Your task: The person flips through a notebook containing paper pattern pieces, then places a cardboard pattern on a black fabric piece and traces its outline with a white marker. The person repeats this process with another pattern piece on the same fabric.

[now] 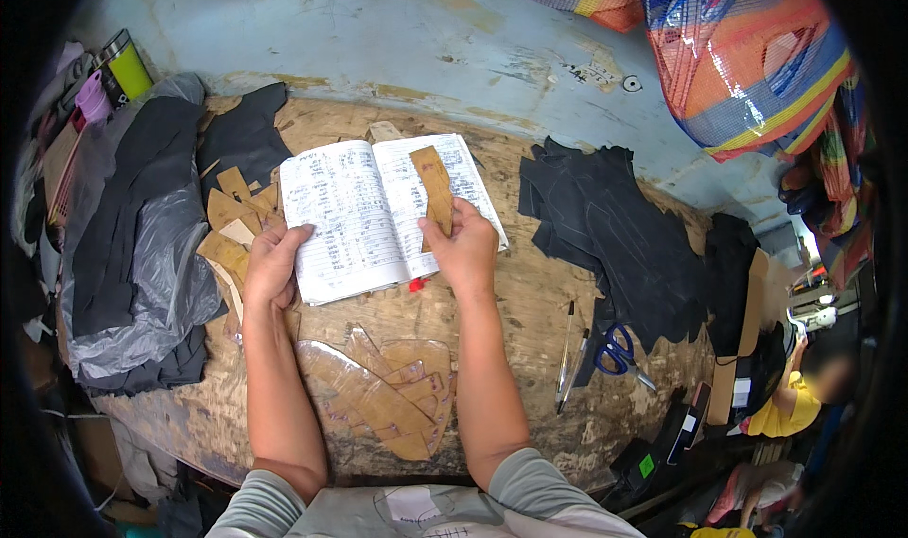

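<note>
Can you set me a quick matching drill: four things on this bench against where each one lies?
Things:
1. notebook
2. scissors
3. brown strip
4. black pieces

Places:
A. in the right hand, over the right page
B. right of the pens
C. open, held at its left edge by the left hand
D. piled on the bench's right side

Pairs: 1-C, 2-B, 3-A, 4-D

A grey crumpled plastic bag (142,273) lies left, and a small green square label (647,465), perhaps a sticker, sits lower right.
</note>
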The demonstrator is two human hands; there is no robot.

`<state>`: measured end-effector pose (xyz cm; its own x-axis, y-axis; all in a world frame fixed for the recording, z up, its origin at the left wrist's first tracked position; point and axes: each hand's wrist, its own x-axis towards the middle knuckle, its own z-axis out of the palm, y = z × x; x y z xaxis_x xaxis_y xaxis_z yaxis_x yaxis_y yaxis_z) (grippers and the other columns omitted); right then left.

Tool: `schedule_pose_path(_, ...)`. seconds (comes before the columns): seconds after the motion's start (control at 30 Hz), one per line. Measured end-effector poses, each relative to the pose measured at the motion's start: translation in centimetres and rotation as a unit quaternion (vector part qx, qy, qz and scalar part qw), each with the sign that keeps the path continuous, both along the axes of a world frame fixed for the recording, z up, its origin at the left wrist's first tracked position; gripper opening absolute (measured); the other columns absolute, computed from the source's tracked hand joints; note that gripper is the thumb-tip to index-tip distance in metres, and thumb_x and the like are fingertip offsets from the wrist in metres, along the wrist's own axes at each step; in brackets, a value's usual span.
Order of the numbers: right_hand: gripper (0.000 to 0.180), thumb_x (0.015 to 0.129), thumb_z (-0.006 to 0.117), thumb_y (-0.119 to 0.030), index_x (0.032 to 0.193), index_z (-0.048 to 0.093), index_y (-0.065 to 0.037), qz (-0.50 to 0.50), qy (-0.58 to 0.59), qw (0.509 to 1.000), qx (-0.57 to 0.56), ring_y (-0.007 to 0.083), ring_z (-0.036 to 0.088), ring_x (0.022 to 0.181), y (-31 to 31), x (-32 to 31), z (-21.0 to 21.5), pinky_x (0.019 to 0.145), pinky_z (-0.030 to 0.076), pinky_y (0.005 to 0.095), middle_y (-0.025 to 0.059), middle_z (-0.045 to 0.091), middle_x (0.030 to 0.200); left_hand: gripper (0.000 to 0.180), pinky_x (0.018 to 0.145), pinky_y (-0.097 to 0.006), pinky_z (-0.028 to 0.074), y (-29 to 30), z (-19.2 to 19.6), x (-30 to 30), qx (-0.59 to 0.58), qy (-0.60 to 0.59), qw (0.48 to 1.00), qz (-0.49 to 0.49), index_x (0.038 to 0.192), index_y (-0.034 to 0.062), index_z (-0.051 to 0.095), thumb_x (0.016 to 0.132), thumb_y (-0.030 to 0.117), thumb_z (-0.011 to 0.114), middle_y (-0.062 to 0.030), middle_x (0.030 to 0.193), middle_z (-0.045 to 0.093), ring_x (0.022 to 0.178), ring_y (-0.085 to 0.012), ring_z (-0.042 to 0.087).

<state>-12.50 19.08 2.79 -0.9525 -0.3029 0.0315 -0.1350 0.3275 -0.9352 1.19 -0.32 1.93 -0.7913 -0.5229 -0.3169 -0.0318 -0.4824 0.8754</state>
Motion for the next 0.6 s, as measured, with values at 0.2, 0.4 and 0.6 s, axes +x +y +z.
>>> schedule_pose_path(0.2, 0.122, 0.034, 0.091, -0.033, 0.139, 0.034, -0.009, 0.165, 0.113, 0.938, 0.284, 0.0323, 0.016, 0.138, 0.0, 2.6, 4.1, 0.111, 0.015, 0.0513, 0.0222, 0.021, 0.146, 0.033, 0.065, -0.029, 0.053, 0.4, 0.1, -0.1, -0.007, 0.014, 1.000, 0.005, 0.098, -0.0116, 0.059, 0.089, 0.020, 0.059, -0.0165, 0.088, 0.065, 0.072, -0.0189, 0.065)
schedule_pose_path(0.4, 0.112, 0.044, 0.088, -0.024, 0.140, 0.032, -0.011, 0.197, 0.110, 0.953, 0.200, 0.0322, 0.026, 0.135, 0.2, 2.1, 4.6, 0.109, 0.024, 0.0452, 0.0214, 0.027, 0.144, 0.029, 0.062, -0.028, 0.053, 0.3, 0.7, -0.3, 0.060, 0.002, 0.998, 0.031, 0.098, -0.0103, 0.060, 0.088, 0.017, 0.062, -0.0168, 0.088, 0.066, 0.071, -0.0183, 0.065)
schedule_pose_path(0.6, 0.090, 0.063, 0.071, -0.007, 0.141, 0.025, -0.001, 0.060, 0.135, 0.989, -0.018, 0.0383, 0.033, 0.129, 1.7, 0.8, 4.0, 0.107, 0.027, 0.0419, 0.0219, 0.034, 0.138, 0.021, 0.060, -0.029, 0.053, 0.4, 0.0, -0.3, -0.005, 0.009, 1.000, 0.018, 0.098, -0.0113, 0.060, 0.084, 0.003, 0.062, -0.0176, 0.087, 0.066, 0.068, -0.0187, 0.065)
